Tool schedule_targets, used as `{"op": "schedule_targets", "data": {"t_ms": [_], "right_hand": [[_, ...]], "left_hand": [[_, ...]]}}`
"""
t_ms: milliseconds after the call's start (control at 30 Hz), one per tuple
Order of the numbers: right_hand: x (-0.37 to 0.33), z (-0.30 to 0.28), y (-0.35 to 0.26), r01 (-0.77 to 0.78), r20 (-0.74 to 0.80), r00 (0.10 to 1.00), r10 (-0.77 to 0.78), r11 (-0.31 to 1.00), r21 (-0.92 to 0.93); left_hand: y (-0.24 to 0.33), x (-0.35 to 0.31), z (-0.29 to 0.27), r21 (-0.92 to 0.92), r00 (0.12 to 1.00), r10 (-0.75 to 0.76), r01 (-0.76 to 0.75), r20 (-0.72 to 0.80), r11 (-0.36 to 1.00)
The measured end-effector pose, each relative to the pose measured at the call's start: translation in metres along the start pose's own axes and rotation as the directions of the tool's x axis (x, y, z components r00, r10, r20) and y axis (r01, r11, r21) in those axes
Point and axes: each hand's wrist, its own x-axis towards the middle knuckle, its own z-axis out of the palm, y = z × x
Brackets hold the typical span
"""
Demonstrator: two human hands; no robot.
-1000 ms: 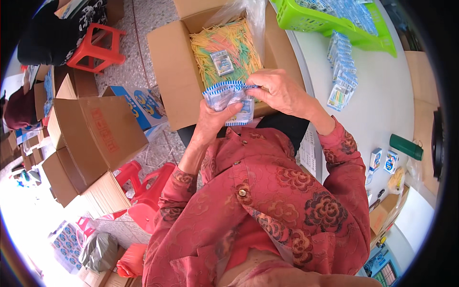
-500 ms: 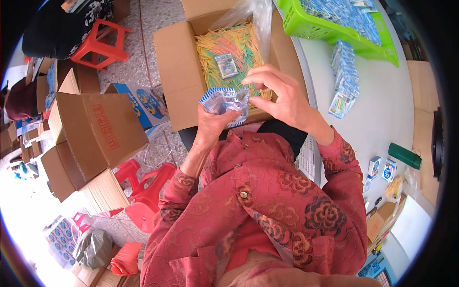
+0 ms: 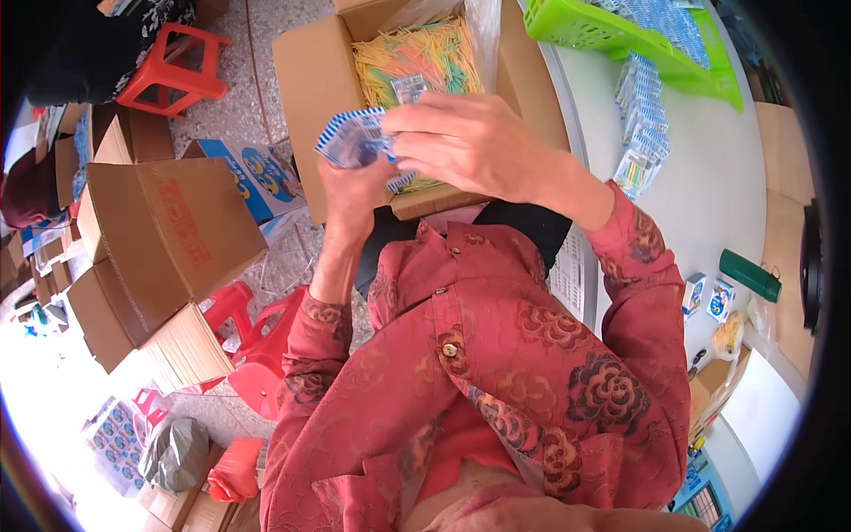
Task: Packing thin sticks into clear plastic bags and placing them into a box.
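Our left hand [image 3: 350,191] is closed around the lower part of a striped packet [image 3: 350,135], held up over the near left side of the carton [image 3: 310,97]. Our right hand [image 3: 470,142] is at the packet's right side, fingers bunched; blur and overlap mean we cannot tell whether they pinch anything. Nor can we tell whether the packet is open or what is in it.

Beyond our fingers, loose coloured sticks [image 3: 425,49] fill much of the carton, with a small packet [image 3: 408,87] lying on them, partly hidden.

To the right, a row of packets [image 3: 640,120] lies on the table [image 3: 700,177], near a green basket [image 3: 567,28] heaped with more. We judge much is done, while the packet in hand and plenty of sticks remain.
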Motion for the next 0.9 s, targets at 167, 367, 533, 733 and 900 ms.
{"op": "schedule_targets", "data": {"t_ms": [167, 367, 533, 733, 900], "right_hand": [[0.025, 0.008, 0.006, -0.089, 0.133, 0.988, 0.073, 0.989, 0.118], [0.032, 0.023, 0.007, -0.24, -0.014, 0.965, 0.263, 0.9, 0.363], [-0.006, 0.055, 0.052, -0.622, 0.147, 0.715, 0.684, 0.526, 0.581], [-0.107, 0.163, 0.101, -0.776, 0.443, 0.621, 0.647, 0.59, 0.225], [-0.143, 0.216, 0.107, -0.775, 0.507, 0.538, 0.674, 0.632, -0.017]], "left_hand": [[0.01, 0.005, -0.008, -0.012, 0.997, 0.068, -0.068, -0.048, 0.998], [0.015, 0.008, -0.017, -0.028, 0.99, 0.087, -0.09, -0.108, 0.996], [0.008, 0.003, -0.043, -0.032, 0.962, 0.075, -0.086, -0.261, 0.996], [0.006, -0.007, -0.049, -0.074, 0.948, 0.037, -0.063, -0.315, 0.995], [0.004, -0.011, -0.056, -0.07, 0.949, 0.019, -0.043, -0.314, 0.997]]}}
